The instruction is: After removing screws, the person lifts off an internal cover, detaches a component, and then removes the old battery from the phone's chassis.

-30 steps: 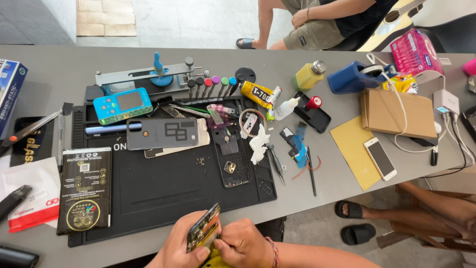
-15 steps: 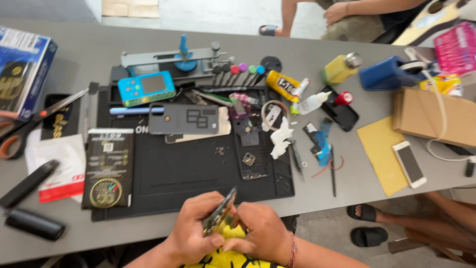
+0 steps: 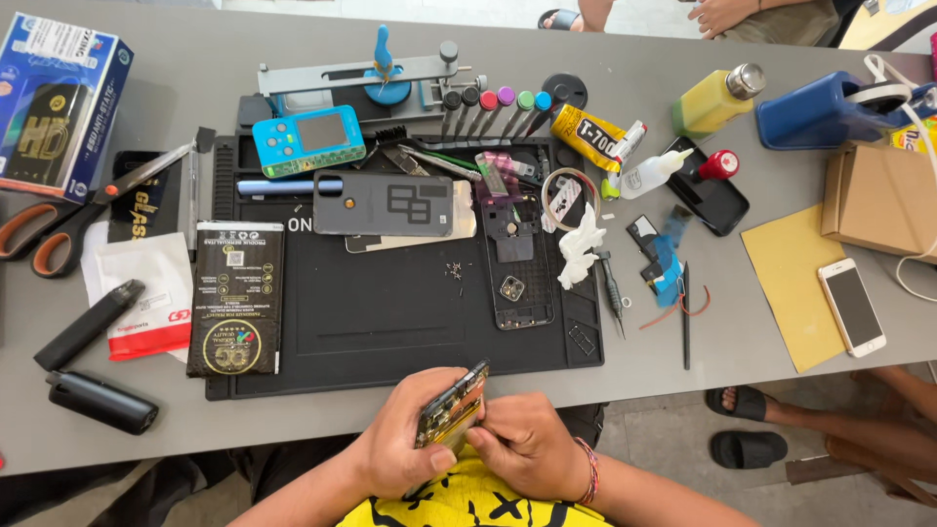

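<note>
Far left: orange-handled scissors (image 3: 39, 234) and two black cylindrical tools (image 3: 93, 361) on the grey table (image 3: 683, 371). Black rubber repair mat (image 3: 390, 303) carries a black battery pack (image 3: 235, 298), a blue handheld tester (image 3: 308, 140), a grey phone back cover (image 3: 384, 203) and a bare phone frame (image 3: 517, 263). At the near edge, left hand (image 3: 405, 444) grips an opened phone with gold internals (image 3: 451, 410), held on edge over the lap; right hand (image 3: 527, 444) fingers curled against it. Right: white smartphone (image 3: 852, 306) beside a yellow sheet (image 3: 791, 288).
</note>
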